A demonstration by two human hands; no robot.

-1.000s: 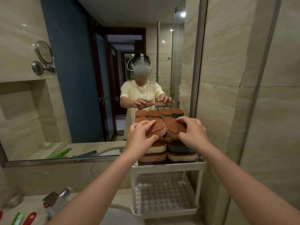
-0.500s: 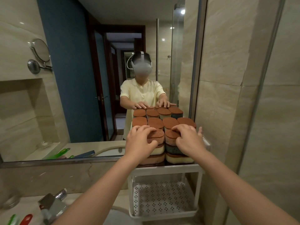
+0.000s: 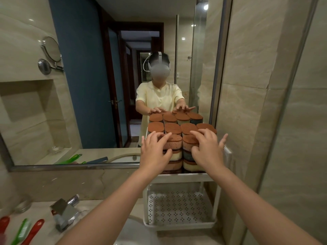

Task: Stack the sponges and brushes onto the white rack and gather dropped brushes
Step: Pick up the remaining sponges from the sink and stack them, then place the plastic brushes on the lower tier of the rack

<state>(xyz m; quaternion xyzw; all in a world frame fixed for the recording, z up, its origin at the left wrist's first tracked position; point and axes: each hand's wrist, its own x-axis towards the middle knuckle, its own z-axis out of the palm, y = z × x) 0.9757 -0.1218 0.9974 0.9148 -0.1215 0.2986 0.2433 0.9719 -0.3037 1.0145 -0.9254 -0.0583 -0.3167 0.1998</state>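
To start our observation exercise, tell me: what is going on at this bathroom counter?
A person's left hand and right hand rest, fingers spread, on sponges stacked on the top shelf of a white rack, one hand over each front stack. A green brush and a red brush lie on the counter, not yet on the rack.

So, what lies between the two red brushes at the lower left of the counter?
A green brush lies between the left red brush and the right red brush; the head view shows it.
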